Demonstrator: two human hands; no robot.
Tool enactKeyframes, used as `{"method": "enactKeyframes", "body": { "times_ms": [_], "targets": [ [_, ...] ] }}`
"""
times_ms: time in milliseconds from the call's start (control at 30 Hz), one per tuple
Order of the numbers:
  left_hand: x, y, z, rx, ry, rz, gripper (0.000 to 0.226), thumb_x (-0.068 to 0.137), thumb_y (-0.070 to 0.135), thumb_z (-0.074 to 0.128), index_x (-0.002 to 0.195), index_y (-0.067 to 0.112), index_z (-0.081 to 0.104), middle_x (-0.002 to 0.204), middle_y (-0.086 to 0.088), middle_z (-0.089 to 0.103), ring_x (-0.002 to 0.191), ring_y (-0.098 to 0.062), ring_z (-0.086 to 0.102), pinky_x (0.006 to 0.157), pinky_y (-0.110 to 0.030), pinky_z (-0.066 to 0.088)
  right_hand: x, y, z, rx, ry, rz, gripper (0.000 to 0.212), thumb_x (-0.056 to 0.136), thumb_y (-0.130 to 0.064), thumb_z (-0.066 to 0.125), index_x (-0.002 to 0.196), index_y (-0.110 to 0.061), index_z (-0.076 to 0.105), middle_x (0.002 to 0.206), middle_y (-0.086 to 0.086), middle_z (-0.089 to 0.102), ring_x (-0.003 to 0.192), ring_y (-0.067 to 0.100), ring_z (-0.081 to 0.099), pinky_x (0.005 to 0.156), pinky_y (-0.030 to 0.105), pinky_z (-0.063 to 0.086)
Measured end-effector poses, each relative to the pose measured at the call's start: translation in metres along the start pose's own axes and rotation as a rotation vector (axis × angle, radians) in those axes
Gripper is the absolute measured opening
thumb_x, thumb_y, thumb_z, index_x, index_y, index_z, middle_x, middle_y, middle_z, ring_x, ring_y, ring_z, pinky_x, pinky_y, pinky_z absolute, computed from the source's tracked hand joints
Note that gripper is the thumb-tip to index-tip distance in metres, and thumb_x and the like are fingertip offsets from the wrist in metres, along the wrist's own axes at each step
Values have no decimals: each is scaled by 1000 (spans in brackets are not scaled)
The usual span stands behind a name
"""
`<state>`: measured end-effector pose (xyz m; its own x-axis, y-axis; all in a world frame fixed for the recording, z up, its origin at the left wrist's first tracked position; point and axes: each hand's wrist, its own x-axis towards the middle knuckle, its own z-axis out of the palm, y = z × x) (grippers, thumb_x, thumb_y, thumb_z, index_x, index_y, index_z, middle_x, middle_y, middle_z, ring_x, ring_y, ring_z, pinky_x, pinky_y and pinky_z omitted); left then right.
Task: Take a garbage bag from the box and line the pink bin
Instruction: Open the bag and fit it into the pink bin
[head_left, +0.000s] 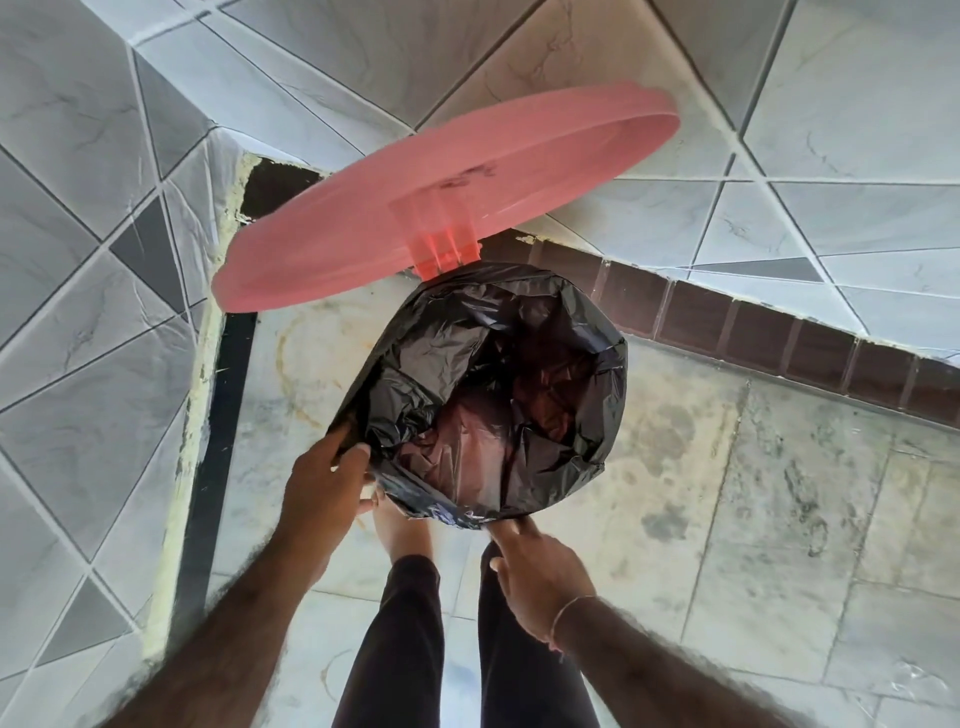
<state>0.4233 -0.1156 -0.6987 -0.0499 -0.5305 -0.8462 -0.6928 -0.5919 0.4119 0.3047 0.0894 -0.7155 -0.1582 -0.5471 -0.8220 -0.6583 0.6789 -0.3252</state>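
Observation:
A black garbage bag (498, 384) fills the mouth of the pink bin and is folded over its rim, so the bin's body is hidden. The bin's pink lid (447, 197) stands raised on its hinge behind the opening. My left hand (324, 483) grips the bag's edge at the near-left side of the rim. At the near side, my right hand (540, 571) pinches the bag's folded edge with its fingertips. The box of bags is not in view.
The bin stands on a stained tile floor (753, 493) in a corner. A tiled wall (78, 260) rises at the left and another (831, 156) behind, with a brown skirting strip (753, 322). My legs in dark trousers (405, 649) are just below the bin.

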Motion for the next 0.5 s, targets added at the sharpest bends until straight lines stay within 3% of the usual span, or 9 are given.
{"method": "enactKeyframes", "body": {
  "times_ms": [67,133,300,433,500],
  "targets": [
    [-1,-5,3,28,112,32,29,91,27,60,119,19,62,108,-2,66,87,-18,66,66,-32,59,0,-9,4,-10,-29,-12,57,93,-22,50,142,-38,26,149,5,40,111,39,60,86,47,53],
    [0,-11,4,159,207,71,32,85,20,65,117,19,66,109,-6,70,91,-28,68,80,-44,60,2,-15,8,-45,-66,-13,56,93,-24,51,142,-36,26,144,8,45,116,39,57,91,47,52],
    [7,-14,12,375,305,83,29,86,2,55,109,11,71,111,-14,72,95,-34,62,84,-36,50,9,-17,9,-79,-138,35,66,91,-28,55,148,-30,21,154,7,31,130,37,44,102,48,45],
    [31,-7,12,366,231,-2,34,87,4,51,115,8,69,104,-21,71,83,-36,59,67,-32,48,20,-4,-1,-101,-225,125,60,92,-25,54,145,-24,27,150,8,37,129,34,42,98,49,48],
    [47,4,6,90,189,-134,39,83,13,56,119,4,66,74,-13,68,63,-29,52,53,-26,37,29,9,-8,-113,-244,167,49,91,-23,52,138,-18,39,141,11,48,126,34,45,99,45,48]
  ]
}}
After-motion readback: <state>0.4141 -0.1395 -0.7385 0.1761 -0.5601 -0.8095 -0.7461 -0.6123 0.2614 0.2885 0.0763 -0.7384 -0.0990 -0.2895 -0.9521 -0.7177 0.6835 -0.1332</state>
